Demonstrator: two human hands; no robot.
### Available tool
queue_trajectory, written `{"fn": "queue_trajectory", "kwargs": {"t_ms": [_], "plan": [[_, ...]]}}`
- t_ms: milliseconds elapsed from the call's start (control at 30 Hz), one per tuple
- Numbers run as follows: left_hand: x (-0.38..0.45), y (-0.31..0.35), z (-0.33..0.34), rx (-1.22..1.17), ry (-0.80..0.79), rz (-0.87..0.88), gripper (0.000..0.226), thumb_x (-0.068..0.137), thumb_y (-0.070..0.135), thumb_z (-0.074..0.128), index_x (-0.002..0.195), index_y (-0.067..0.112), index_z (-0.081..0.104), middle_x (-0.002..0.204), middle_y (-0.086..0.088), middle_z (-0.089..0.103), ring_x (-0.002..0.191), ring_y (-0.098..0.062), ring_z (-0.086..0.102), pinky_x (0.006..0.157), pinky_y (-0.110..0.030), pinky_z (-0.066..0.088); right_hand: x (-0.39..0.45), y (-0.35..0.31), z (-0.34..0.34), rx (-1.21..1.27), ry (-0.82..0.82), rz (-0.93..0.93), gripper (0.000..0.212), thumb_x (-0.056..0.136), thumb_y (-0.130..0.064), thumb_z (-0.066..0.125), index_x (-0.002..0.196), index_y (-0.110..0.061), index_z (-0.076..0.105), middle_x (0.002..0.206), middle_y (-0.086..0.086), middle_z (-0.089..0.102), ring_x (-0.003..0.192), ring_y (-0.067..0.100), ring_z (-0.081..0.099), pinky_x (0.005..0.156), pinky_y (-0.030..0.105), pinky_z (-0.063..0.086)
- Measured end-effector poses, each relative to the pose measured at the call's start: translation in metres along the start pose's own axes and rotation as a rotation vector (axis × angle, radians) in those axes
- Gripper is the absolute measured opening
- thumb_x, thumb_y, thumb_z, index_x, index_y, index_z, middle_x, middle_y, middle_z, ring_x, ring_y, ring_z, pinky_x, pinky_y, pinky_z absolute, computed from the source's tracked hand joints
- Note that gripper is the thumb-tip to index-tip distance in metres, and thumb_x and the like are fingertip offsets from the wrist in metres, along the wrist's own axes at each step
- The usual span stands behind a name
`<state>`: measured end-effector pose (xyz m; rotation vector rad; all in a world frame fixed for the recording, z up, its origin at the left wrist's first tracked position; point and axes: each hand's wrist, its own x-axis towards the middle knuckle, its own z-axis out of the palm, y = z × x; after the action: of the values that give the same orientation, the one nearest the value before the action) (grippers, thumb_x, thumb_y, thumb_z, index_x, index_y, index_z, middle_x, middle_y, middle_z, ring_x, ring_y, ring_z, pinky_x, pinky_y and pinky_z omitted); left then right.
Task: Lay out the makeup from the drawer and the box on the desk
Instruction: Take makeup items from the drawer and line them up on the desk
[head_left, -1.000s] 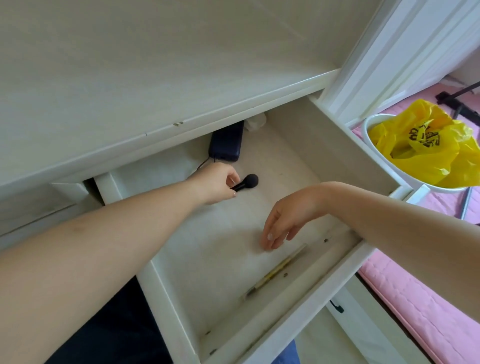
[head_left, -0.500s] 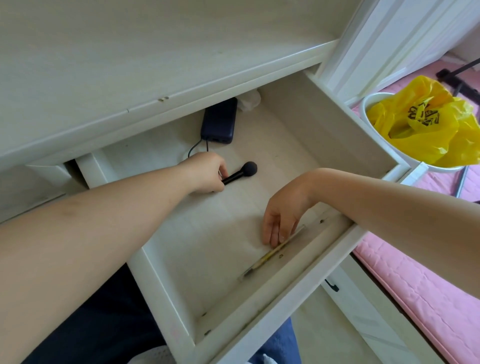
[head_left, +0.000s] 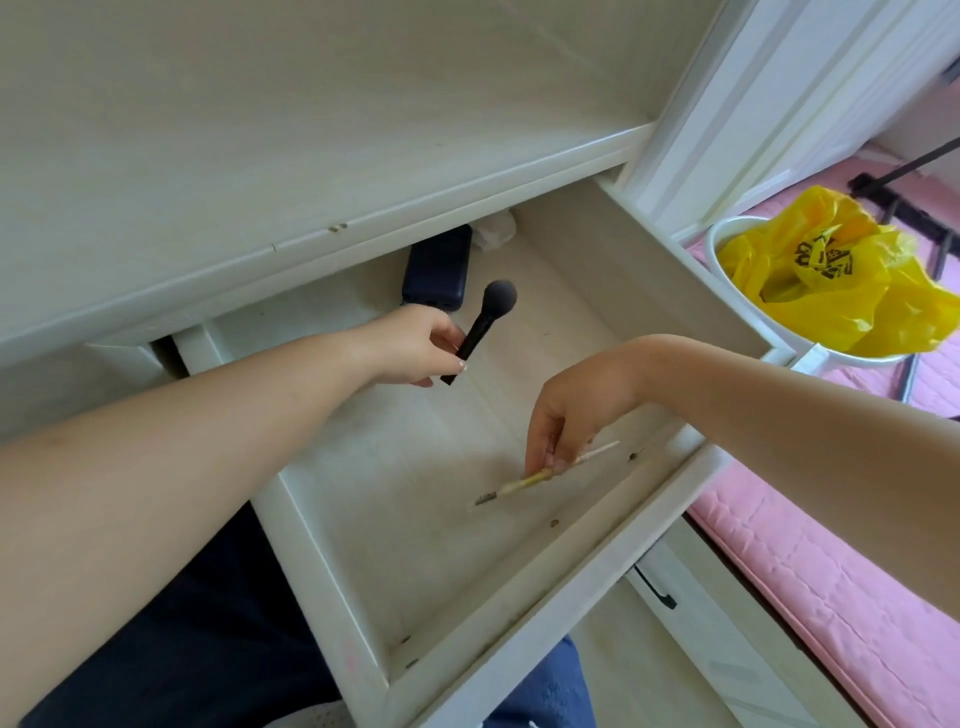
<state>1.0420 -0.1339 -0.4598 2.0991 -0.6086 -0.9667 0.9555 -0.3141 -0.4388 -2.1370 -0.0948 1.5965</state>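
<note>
The white drawer (head_left: 524, 639) stands pulled out below the pale desk top (head_left: 260, 130). My left hand (head_left: 415, 345) grips the handle of a black makeup brush (head_left: 485, 325), lifted above the drawer floor with its round head pointing up and away. My right hand (head_left: 563, 426) pinches a thin cream and yellow spoolie wand (head_left: 530, 480) near the drawer's front wall; its bristled tip hangs low to the left, just over the floor.
A dark blue power bank (head_left: 439, 273) and a crumpled clear wrapper (head_left: 496, 231) lie at the back of the drawer. To the right, a white bin with a yellow bag (head_left: 831, 280) stands on a pink mat (head_left: 857, 597). My lap is under the drawer.
My left hand has lifted the black brush off the drawer floor and tilted it up. My right hand has closed on the thin wand by the front wall and raised it.
</note>
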Motion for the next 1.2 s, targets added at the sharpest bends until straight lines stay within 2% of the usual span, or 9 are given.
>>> {"fn": "queue_trajectory", "kwargs": {"t_ms": [100,233,300,433,567,733,900,1100,1200], "plan": [[-0.020,0.012,-0.005,-0.124,0.029,0.085,0.019,0.088,0.016,0.062,0.107,0.015,0.061,0.104,-0.002,0.067,0.092,-0.010,0.062,0.071,-0.019,0.050,-0.025,-0.007,-0.004,0.090,0.134,-0.116,0.033,0.085,-0.004,0.062,0.089,-0.036,0.070,0.085,-0.016,0.067,0.086,0.001,0.060,0.091,0.027,0.048],[-0.052,0.031,-0.022,-0.232,0.066,0.168,0.021,0.088,0.017,0.064,0.109,0.016,0.062,0.110,0.000,0.069,0.092,-0.005,0.063,0.073,-0.017,0.050,-0.057,-0.014,-0.007,0.372,0.238,-0.274,0.035,0.084,0.009,0.058,0.086,-0.024,0.071,0.080,-0.009,0.069,0.078,0.004,0.063,0.081,0.019,0.051],[-0.068,0.041,-0.036,-0.281,0.108,0.209,0.021,0.087,0.016,0.064,0.108,0.017,0.063,0.107,-0.001,0.069,0.093,-0.006,0.064,0.079,-0.023,0.052,-0.066,-0.020,-0.008,0.447,0.289,-0.314,0.035,0.085,0.010,0.056,0.089,-0.022,0.070,0.082,-0.007,0.068,0.078,0.006,0.064,0.079,0.021,0.053],[-0.095,0.051,-0.057,-0.399,0.222,0.211,0.027,0.087,0.014,0.064,0.114,0.010,0.060,0.105,-0.004,0.066,0.092,-0.011,0.062,0.084,-0.029,0.052,-0.050,-0.037,0.001,0.173,0.211,-0.187,0.037,0.087,-0.003,0.061,0.103,-0.036,0.067,0.103,-0.024,0.066,0.110,-0.001,0.059,0.098,0.026,0.048],[-0.112,0.045,-0.063,-0.398,0.235,0.208,0.018,0.087,0.014,0.064,0.105,0.016,0.060,0.100,-0.002,0.067,0.090,-0.012,0.064,0.088,-0.033,0.052,-0.025,-0.055,0.013,-0.005,0.151,-0.024,0.041,0.088,-0.011,0.061,0.118,-0.039,0.061,0.111,-0.030,0.056,0.121,0.001,0.051,0.102,0.030,0.046],[-0.116,0.036,-0.056,-0.388,0.227,0.202,0.020,0.088,0.013,0.064,0.108,0.016,0.060,0.103,-0.001,0.066,0.087,-0.007,0.063,0.086,-0.030,0.052,0.003,-0.063,0.025,-0.172,0.145,0.061,0.044,0.088,-0.014,0.062,0.128,-0.031,0.055,0.133,-0.012,0.055,0.121,0.009,0.052,0.096,0.029,0.047],[-0.116,0.024,-0.049,-0.359,0.224,0.165,0.024,0.088,0.012,0.063,0.112,0.012,0.060,0.110,-0.005,0.065,0.094,-0.011,0.061,0.083,-0.026,0.053,0.020,-0.063,0.039,-0.299,0.004,0.097,0.042,0.087,-0.011,0.061,0.125,-0.029,0.058,0.126,-0.009,0.062,0.104,0.003,0.053,0.093,0.028,0.047],[-0.107,0.010,-0.039,-0.333,0.190,0.123,0.027,0.088,0.013,0.063,0.114,0.012,0.060,0.119,-0.011,0.064,0.101,-0.016,0.061,0.083,-0.026,0.053,0.030,-0.062,0.044,-0.355,-0.082,0.116,0.041,0.087,-0.007,0.058,0.124,-0.025,0.060,0.125,-0.004,0.063,0.102,0.006,0.054,0.097,0.032,0.047],[-0.103,0.008,-0.035,-0.332,0.177,0.117,0.025,0.088,0.015,0.064,0.112,0.015,0.060,0.119,-0.009,0.064,0.104,-0.016,0.061,0.082,-0.024,0.053,0.035,-0.061,0.046,-0.378,-0.103,0.116,0.039,0.088,-0.007,0.057,0.123,-0.022,0.061,0.120,-0.005,0.064,0.093,0.002,0.056,0.086,0.026,0.047]]}}
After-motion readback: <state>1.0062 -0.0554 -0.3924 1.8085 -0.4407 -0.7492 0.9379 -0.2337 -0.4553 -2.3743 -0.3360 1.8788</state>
